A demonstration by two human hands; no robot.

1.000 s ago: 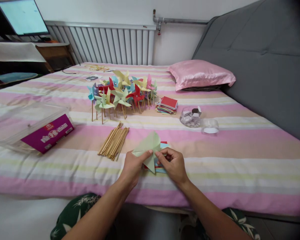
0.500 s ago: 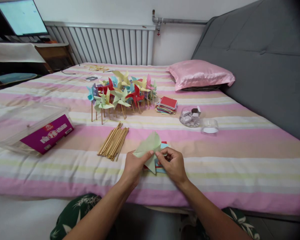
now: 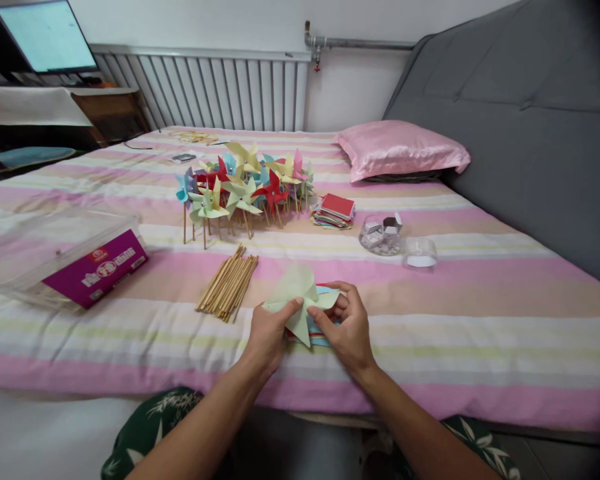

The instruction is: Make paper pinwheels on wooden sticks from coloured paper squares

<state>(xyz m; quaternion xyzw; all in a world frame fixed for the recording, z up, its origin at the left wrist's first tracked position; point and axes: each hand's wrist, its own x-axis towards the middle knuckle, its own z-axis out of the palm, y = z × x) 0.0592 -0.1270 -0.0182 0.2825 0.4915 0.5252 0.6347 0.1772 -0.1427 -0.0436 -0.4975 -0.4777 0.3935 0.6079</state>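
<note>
Pale green paper (image 3: 300, 293), partly folded into pinwheel vanes, sits at the bed's (image 3: 480, 313) near edge over red and blue sheets (image 3: 325, 330). Left hand (image 3: 270, 333) pinches its left side; right hand (image 3: 347, 327) curls a flap inward, fingers closed on it. Risk: loose pinch lets the vanes spring open. Versus a second ago, the right flap has folded over; wooden sticks (image 3: 229, 283) unmoved.

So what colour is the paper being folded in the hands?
Pale green paper, held by both hands over a small stack of coloured sheets; the head view shows it.
</note>
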